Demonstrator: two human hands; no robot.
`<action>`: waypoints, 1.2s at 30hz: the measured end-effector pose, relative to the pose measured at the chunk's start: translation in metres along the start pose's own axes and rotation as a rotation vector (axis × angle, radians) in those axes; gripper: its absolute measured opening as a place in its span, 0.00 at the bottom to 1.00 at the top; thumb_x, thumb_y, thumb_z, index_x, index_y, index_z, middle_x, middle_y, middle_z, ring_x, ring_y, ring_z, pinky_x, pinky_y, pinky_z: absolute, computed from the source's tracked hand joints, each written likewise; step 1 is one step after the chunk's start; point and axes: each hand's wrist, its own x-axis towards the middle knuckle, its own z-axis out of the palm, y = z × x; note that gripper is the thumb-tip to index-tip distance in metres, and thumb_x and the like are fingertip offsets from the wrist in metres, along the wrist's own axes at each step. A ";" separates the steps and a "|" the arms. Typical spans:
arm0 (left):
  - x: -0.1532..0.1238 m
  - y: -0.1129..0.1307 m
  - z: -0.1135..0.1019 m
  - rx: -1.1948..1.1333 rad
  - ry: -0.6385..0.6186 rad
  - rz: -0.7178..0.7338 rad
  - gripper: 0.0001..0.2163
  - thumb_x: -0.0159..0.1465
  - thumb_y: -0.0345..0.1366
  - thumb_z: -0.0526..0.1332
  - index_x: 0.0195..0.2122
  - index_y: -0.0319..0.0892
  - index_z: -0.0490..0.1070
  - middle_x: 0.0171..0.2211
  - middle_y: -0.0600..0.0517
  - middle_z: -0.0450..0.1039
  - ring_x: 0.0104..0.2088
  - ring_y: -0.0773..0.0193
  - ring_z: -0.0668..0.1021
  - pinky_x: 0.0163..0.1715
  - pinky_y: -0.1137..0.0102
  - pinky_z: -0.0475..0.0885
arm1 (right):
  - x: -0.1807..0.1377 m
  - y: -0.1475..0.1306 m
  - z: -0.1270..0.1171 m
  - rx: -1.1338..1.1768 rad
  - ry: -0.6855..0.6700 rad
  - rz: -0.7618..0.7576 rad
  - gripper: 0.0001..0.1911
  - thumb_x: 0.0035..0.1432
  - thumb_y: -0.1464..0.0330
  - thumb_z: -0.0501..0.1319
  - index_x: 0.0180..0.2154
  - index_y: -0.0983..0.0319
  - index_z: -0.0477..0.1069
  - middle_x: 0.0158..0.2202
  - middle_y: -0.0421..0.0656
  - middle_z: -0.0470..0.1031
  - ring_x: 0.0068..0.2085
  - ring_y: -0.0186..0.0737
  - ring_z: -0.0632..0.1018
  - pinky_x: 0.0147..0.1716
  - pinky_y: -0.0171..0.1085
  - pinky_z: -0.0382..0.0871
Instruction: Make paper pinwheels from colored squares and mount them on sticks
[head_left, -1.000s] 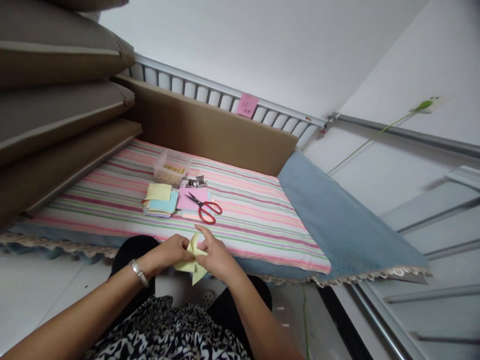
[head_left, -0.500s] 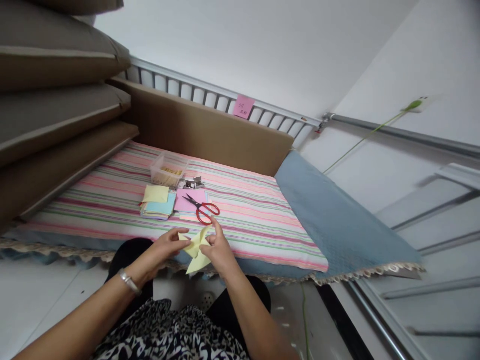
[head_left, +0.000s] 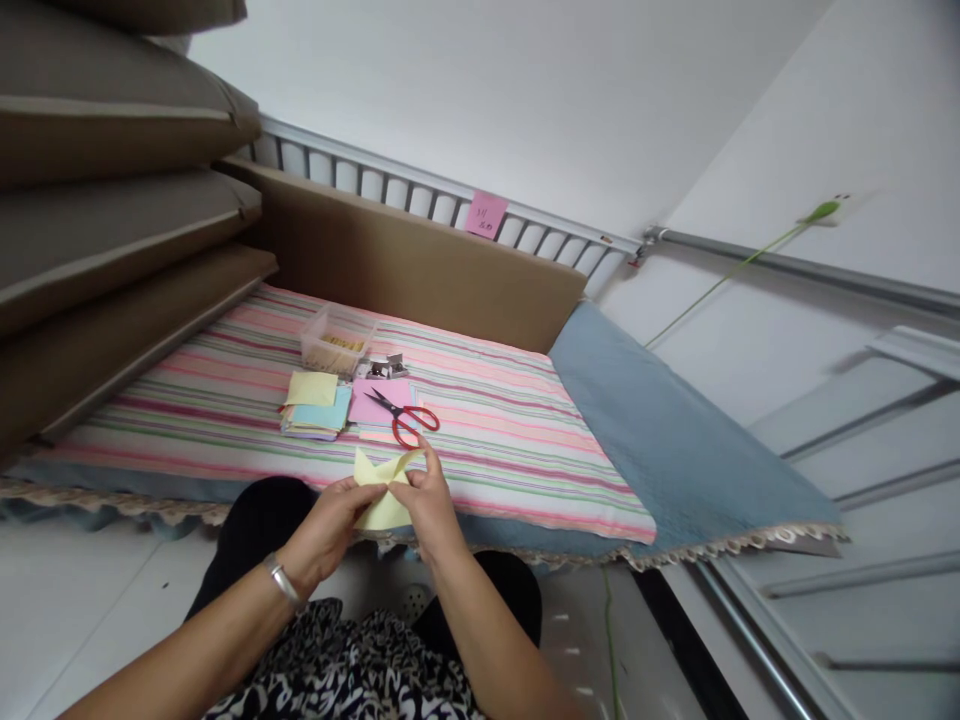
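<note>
A pale yellow sheet of paper, cut and bent into pointed flaps, is held between both hands above the bed's front edge. My left hand pinches it from the left, the thumb near the paper's middle. From the right, my right hand grips it with the thumb close to the left one and a finger raised along a curled flap. Just beyond lie scissors with red handles, blades part open, on pink paper. Left of them is a stack of coloured paper with a yellow sheet on top.
Behind the paper stand a clear plastic box with yellowish pieces and small metallic items. A striped sheet covers the bed. Brown cushions are stacked at left; a brown board lines the back rail.
My left hand has moved right and inward, its thumb now meeting the right thumb at the paper's middle. The paper has turned, and its lower point has swung in.
</note>
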 end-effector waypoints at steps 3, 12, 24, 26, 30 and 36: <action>-0.001 0.005 -0.002 0.027 0.050 0.000 0.13 0.45 0.35 0.69 0.31 0.34 0.75 0.23 0.46 0.77 0.23 0.62 0.76 0.24 0.70 0.68 | 0.001 0.005 -0.004 -0.007 -0.044 0.018 0.41 0.45 0.71 0.62 0.60 0.60 0.50 0.24 0.35 0.71 0.24 0.35 0.73 0.26 0.33 0.68; -0.002 0.023 -0.013 0.057 0.109 -0.027 0.09 0.43 0.32 0.67 0.26 0.36 0.74 0.21 0.49 0.77 0.22 0.61 0.76 0.24 0.69 0.69 | -0.030 0.012 -0.034 -0.769 -0.120 -0.666 0.27 0.50 0.77 0.57 0.53 0.56 0.64 0.52 0.46 0.67 0.51 0.43 0.69 0.53 0.45 0.64; 0.002 0.020 -0.009 0.107 0.110 -0.014 0.09 0.42 0.32 0.66 0.25 0.35 0.74 0.20 0.48 0.76 0.21 0.61 0.75 0.22 0.70 0.68 | -0.029 0.011 -0.030 -1.054 -0.007 -0.864 0.14 0.55 0.78 0.54 0.39 0.59 0.72 0.57 0.48 0.62 0.52 0.47 0.66 0.51 0.50 0.63; 0.004 0.019 -0.010 0.115 0.108 -0.004 0.07 0.42 0.32 0.66 0.23 0.35 0.73 0.20 0.48 0.76 0.20 0.62 0.74 0.21 0.71 0.67 | -0.028 0.009 -0.032 -1.053 -0.007 -0.884 0.12 0.56 0.77 0.54 0.37 0.59 0.73 0.57 0.48 0.63 0.52 0.47 0.66 0.51 0.49 0.63; 0.006 0.016 -0.011 0.133 0.092 0.015 0.07 0.42 0.31 0.66 0.23 0.35 0.73 0.18 0.49 0.75 0.18 0.65 0.73 0.20 0.72 0.66 | -0.028 0.004 -0.031 -1.018 -0.046 -0.881 0.09 0.57 0.74 0.56 0.35 0.58 0.74 0.57 0.46 0.62 0.56 0.47 0.63 0.54 0.49 0.59; 0.004 0.011 -0.008 0.154 0.056 0.018 0.08 0.44 0.31 0.65 0.26 0.35 0.74 0.19 0.50 0.75 0.17 0.66 0.72 0.18 0.73 0.64 | -0.027 -0.004 -0.024 -0.906 -0.078 -0.713 0.05 0.53 0.74 0.59 0.32 0.59 0.72 0.60 0.46 0.58 0.61 0.47 0.57 0.57 0.49 0.54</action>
